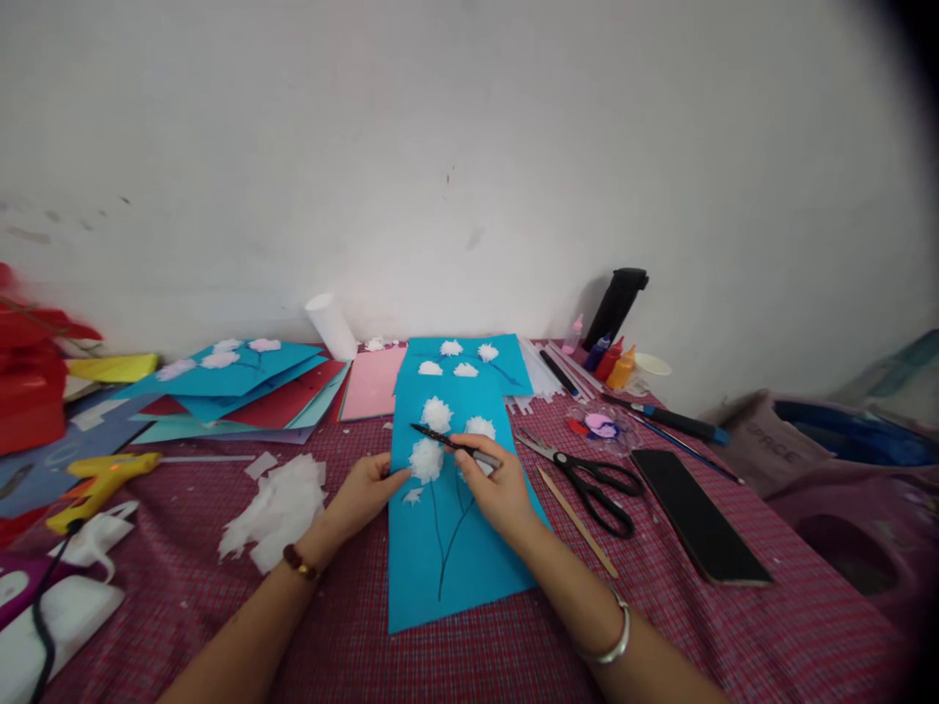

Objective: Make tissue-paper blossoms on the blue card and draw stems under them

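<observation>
A blue paper sheet (415,596) lies lengthwise in front of me, with thin black stems drawn on it and fluffy white tissue flowers (437,415) along its upper part. My right hand (499,489) is closed around a black pen (444,437), whose tip points left over the sheet between two flowers. At the left edge of the sheet, my left hand (367,494) has its thumb on the paper and its fingers curled by the edge. A small white scrap (413,497) sits below the lower left flower. My right hand partly covers the flower at the right.
White tissue pieces (275,513) lie left; farther out is a yellow glue gun (103,479). Black-handled scissors (594,479), a wooden stick (579,523) and a black phone (696,518) lie right. Behind are another blue sheet (469,386), paint bottles (622,369) and a wall.
</observation>
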